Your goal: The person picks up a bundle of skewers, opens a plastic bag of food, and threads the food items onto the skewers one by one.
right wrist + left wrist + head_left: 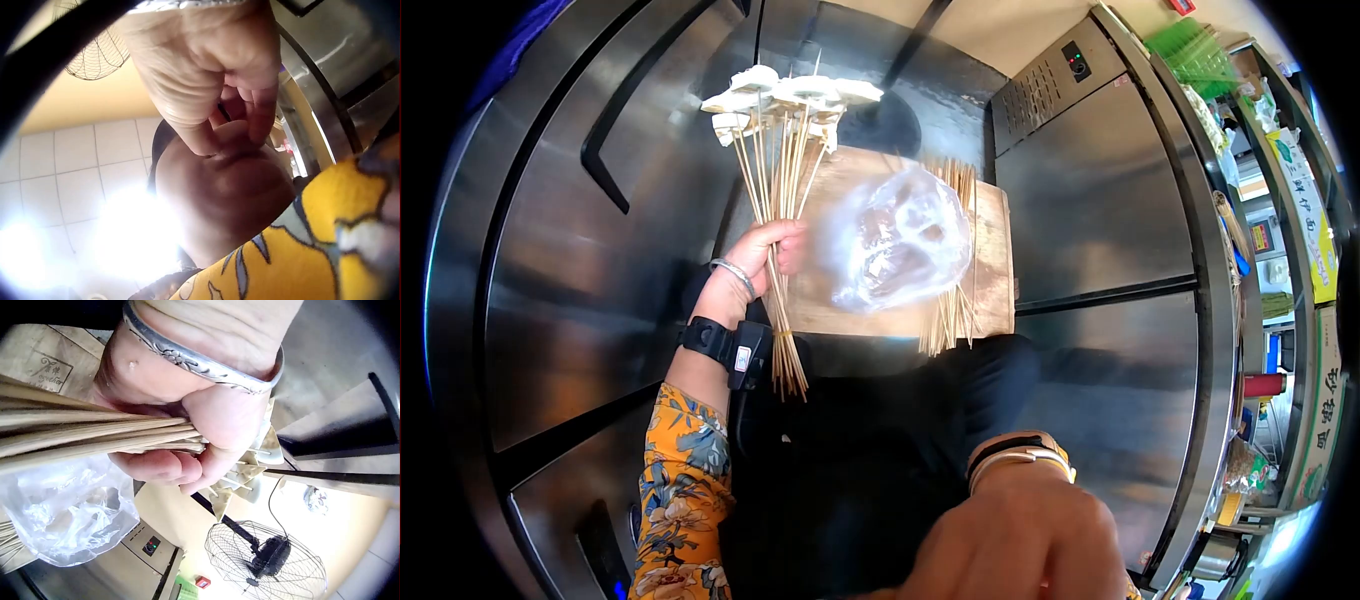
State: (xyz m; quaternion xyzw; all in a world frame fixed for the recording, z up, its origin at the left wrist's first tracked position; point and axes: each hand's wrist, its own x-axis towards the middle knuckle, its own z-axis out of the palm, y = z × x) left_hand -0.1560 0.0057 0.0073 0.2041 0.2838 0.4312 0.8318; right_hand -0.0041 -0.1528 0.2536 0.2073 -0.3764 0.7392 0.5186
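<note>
My left hand [768, 252] grips a bundle of thin wooden skewers [778, 195] upright, its fingers wrapped round the sticks. Pale, flat food pieces [795, 95] are threaded on the upper ends. The lower ends fan out below the fist. In the left wrist view the sticks [94, 434] pass through the curled fingers. My right hand [1025, 535] is raised close to the camera. From the right wrist, that hand [206, 75] is at the person's face, with bent thumb and fingers touching it and no object visible between them.
A crumpled clear plastic bag [912, 235] lies on a wooden board [994, 265], partly over more skewers [945, 325]. Steel cabinets [1090, 180] stand on both sides. Loaded shelves [1280, 330] line the right. A wire fan [269, 556] stands beyond the left hand.
</note>
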